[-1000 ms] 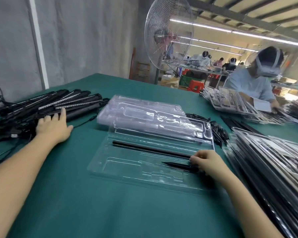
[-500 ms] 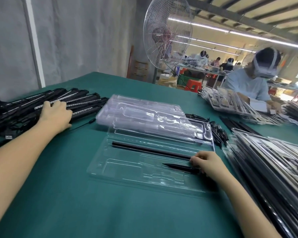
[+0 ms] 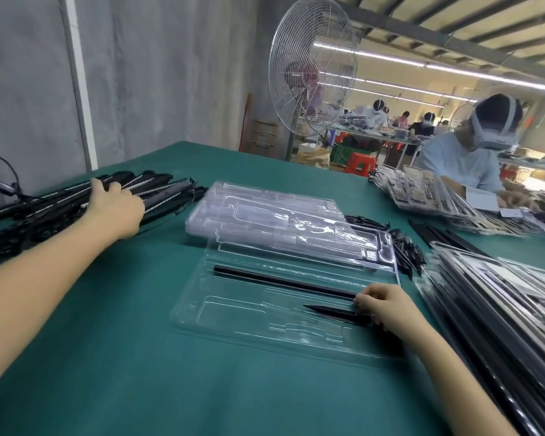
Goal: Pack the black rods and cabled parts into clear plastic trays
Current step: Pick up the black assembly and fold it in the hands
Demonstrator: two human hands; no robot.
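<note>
At a green desk (image 3: 139,372) in a packing hall, a worker's right hand (image 3: 387,305) curls its fingers on the thick end of a pointed black piece (image 3: 331,311), seating it in the open clear tray (image 3: 233,313) just below a long black rod (image 3: 280,283) already lying in its groove. Well to the left, the left hand (image 3: 115,206) lies across the pile of cabled parts (image 3: 54,212); whether it grips one cannot be told. The tray looks partly filled, and the next move likely calls for lifting one cabled part free of the tangle and carrying it to the wide recess. Cables blur together, the pile runs off the frame's edge, and the right hand covers where piece and rod end.
</note>
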